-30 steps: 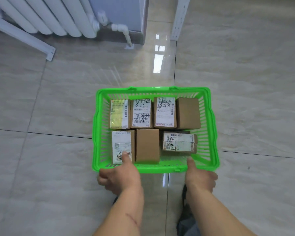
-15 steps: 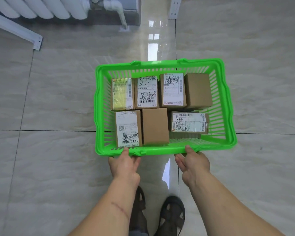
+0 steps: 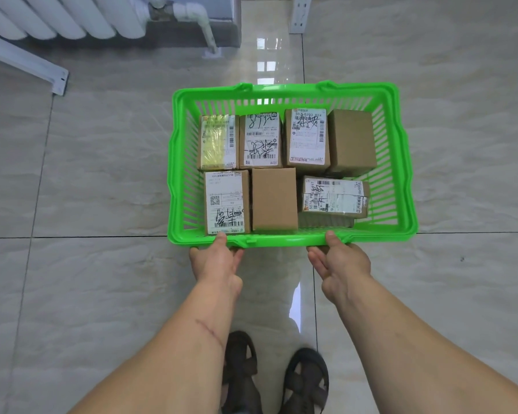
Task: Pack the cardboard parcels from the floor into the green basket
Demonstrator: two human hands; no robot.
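Observation:
The green basket (image 3: 180, 162) is in the middle of the view, held up over the tiled floor. Several cardboard parcels fill it in two rows, among them a plain brown one (image 3: 274, 201) in the near row and a labelled one (image 3: 307, 135) in the far row. My left hand (image 3: 217, 259) grips the near rim at its left part, thumb on top. On the same rim, further right, my right hand (image 3: 340, 259) holds on with the thumb over the edge. No parcels lie on the visible floor.
A white radiator (image 3: 72, 16) with a pipe stands at the top left, and a white metal bar (image 3: 27, 65) rests on the floor beside it. A white bracket leg (image 3: 299, 13) is at the top centre. My sandalled feet (image 3: 272, 377) show below.
The basket has come up off the floor and nearer to me, both hands staying on its near rim. My feet have come into view beneath it.

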